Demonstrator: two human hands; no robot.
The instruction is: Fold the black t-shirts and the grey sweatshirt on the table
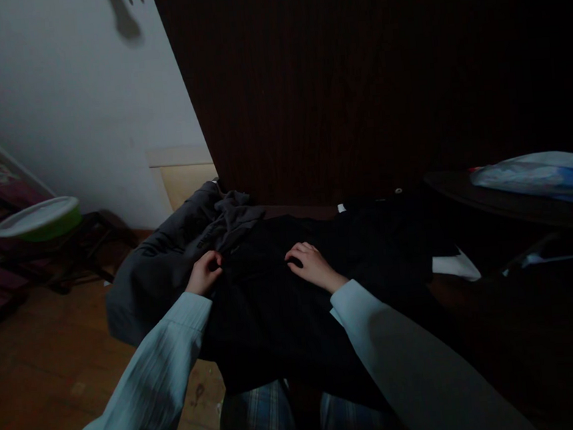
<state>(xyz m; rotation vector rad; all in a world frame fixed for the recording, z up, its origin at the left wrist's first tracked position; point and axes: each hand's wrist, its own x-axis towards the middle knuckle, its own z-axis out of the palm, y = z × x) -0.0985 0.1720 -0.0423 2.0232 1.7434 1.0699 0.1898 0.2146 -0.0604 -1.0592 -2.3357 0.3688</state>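
Observation:
A black garment lies spread out in front of me, its lower edge hanging over my knees. At its left edge, my left hand has curled fingers that appear to pinch the dark cloth. Closer to the middle, my right hand is bent with thumb and fingers drawn together on the same fabric. Folds between the fingertips are hard to make out in the dim light. Left of the garment is a dark grey piece of clothing, bunched up at its far end.
A dark brown wooden panel rises behind the garment. On the right, a plastic-wrapped package rests on a dark round surface. A green tub with a pale lid stands on a black chair or rack at left, above the wooden floor.

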